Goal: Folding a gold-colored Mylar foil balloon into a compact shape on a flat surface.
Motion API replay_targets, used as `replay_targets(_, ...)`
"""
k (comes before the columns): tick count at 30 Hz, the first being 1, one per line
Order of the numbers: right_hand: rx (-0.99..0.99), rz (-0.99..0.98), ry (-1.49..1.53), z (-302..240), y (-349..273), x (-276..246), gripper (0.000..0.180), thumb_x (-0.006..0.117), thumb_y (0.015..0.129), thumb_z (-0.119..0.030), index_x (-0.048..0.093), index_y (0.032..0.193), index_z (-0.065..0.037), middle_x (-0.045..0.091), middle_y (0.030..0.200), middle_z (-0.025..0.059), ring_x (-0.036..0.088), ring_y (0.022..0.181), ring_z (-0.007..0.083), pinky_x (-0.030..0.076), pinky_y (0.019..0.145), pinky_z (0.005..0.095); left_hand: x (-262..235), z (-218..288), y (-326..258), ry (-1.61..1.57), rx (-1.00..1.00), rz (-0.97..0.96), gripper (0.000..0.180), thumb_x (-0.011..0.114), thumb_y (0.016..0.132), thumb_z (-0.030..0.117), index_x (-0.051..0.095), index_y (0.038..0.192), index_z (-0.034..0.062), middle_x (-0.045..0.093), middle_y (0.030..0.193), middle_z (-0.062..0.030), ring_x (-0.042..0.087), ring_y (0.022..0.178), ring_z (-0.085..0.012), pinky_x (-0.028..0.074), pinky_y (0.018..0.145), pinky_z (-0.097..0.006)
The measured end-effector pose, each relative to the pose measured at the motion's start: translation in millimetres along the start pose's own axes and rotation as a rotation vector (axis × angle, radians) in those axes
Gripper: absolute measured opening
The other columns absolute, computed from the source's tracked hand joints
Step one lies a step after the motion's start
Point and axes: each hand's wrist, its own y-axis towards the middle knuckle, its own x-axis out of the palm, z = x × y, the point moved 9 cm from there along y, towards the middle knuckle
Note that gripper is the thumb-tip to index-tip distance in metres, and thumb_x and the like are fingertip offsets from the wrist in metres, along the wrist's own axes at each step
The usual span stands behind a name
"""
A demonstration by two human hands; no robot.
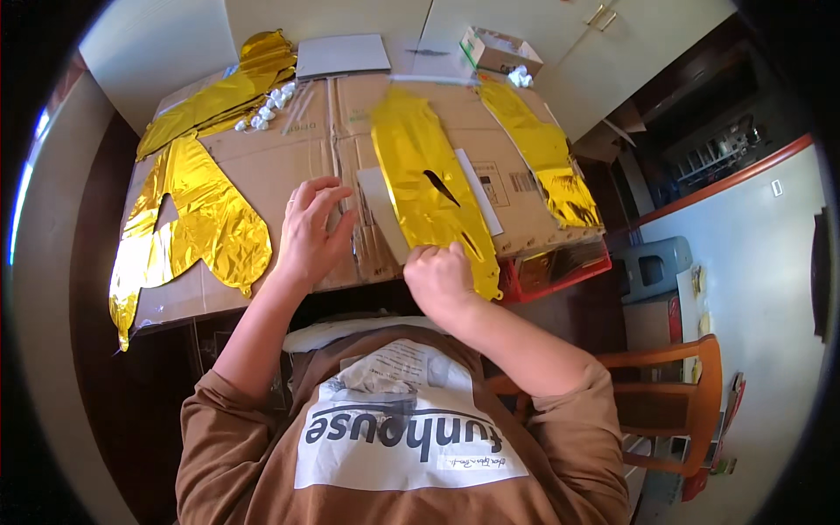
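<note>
Currently flat at centre of the cardboard-covered table [284, 179], partly over white sheets [381, 213]: gold letter-shaped foil balloon [436, 219]. Right hand [442, 280] at its near end, fingers curled into a fist; can't tell if pinching foil. Left hand [310, 234] empty, fingers loosely parted. Done: left balloon [210, 220] and right foil piece [529, 140] spread out. Far-left foil stack [199, 108] lying overlapped. None visibly inflated; can't judge the remainder.

The foil piece [418, 213] is shiny gold, the cardboard [260, 166] brown.
</note>
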Motion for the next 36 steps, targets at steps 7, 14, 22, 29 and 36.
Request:
replay_targets(7,0.148,-0.204,0.442,59.8,-9.5,-61.5,0.06,0.074,0.08,-0.061,0.071,0.082,-0.001,0.064,0.059,0.0165,0.069,0.06,0.0325,0.054,0.057,0.0412,5.3,33.1,-23.5,0.082,0.097,-0.066,0.027,0.075,0.084,0.01,0.069,0.109,0.0058,0.064,0.115,-0.0147,0.061,0.107,-0.0362,0.049,0.093,-0.045)
replay_targets(14,-0.102,0.261,0.698,145.3,-14.2,21.9,0.027,0.067,0.094,-0.022,0.073,0.116,-0.009,0.07,0.123,0.0113,0.064,0.115,0.0284,0.047,0.103,0.0445,46.9,71.4,-45.4,0.13,0.153,-0.086,0.027,0.08,0.08,0.019,0.067,0.101,0.0064,0.063,0.105,-0.012,0.061,0.106,-0.0339,0.048,0.096,-0.046)
replay_targets(22,-0.156,0.242,0.556,112.4,-59.5,36.0,0.039,0.068,0.094,-0.025,0.063,0.128,-0.008,0.06,0.138,0.0119,0.052,0.133,0.032,0.037,0.113,0.0499,61.8,58.2,-64.6,0.169,0.254,-0.187,0.036,0.08,0.081,0.024,0.066,0.108,0.006,0.063,0.115,-0.0117,0.059,0.121,-0.0337,0.043,0.107,-0.051)
replay_targets(29,-0.165,0.24,0.535,113.8,-65.9,43.5,0.052,0.07,0.092,-0.03,0.056,0.138,-0.01,0.055,0.143,0.0126,0.05,0.134,0.0322,0.037,0.113,0.05,64.5,62.1,-65.6,0.2,0.324,-0.227,0.037,0.08,0.082,0.026,0.066,0.111,0.0061,0.065,0.117,-0.0118,0.059,0.124,-0.033,0.043,0.109,-0.05)
replay_targets(36,-0.207,0.268,0.44,109.4,-70.8,42.8,0.054,0.071,0.089,-0.027,0.058,0.138,-0.007,0.057,0.143,0.0145,0.053,0.132,0.0356,0.039,0.112,0.0503,65.1,63.0,-72.2,0.232,0.402,-0.169,0.038,0.081,0.081,0.025,0.068,0.111,0.0047,0.066,0.116,-0.0119,0.064,0.118,-0.0317,0.048,0.104,-0.046)
